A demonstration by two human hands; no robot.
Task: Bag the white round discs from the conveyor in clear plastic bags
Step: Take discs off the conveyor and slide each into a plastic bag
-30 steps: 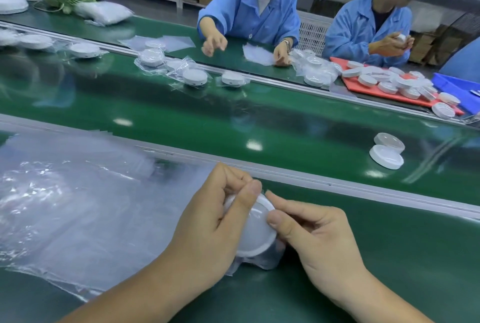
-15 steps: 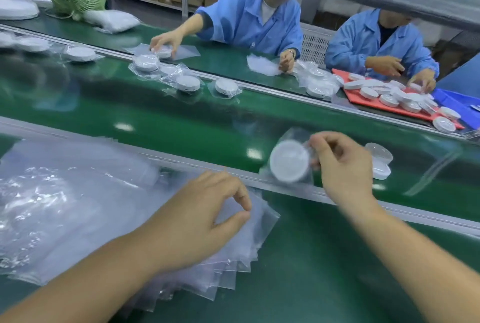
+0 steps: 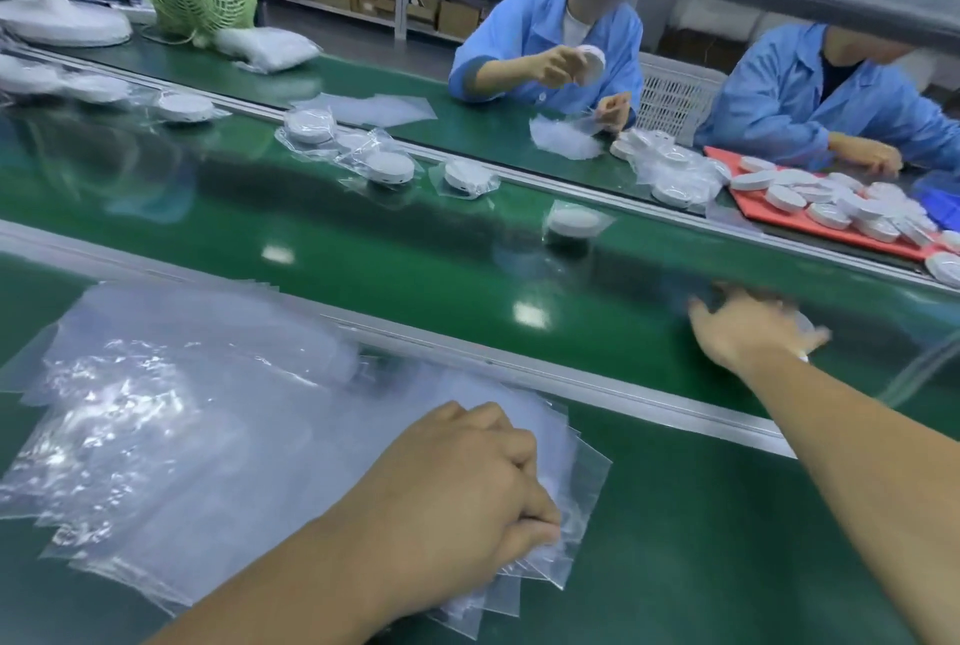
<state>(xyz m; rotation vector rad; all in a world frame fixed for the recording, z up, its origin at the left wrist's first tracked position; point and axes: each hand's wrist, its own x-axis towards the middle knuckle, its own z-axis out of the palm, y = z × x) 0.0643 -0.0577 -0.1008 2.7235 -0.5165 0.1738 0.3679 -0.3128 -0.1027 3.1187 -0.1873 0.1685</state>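
On a green packing line, seen from my head camera: my left hand [image 3: 467, 494] sits knuckles-up on the near bench, fingers curled under and fingertips pinching the right-hand edge of a fanned stack of clear plastic bags [image 3: 208, 436]. My right arm is stretched out across the metal rail onto the conveyor belt [image 3: 415, 249]. My right hand [image 3: 748, 332] is palm-down with fingers spread over a white round disc [image 3: 804, 326], of which only a pale edge shows. Blur keeps me from telling whether the fingers have closed on it. The disc looks like light, rigid, smooth plastic, best taken across its rim between thumb and fingers. The bags look flimsy, slick and prone to cling, so one layer should be peeled off at a corner. Further up the belt lies a bagged disc [image 3: 574, 221], with others beyond it. Across the line, two workers in blue coats [image 3: 545, 36] handle discs beside a red tray [image 3: 769, 214] piled with them.
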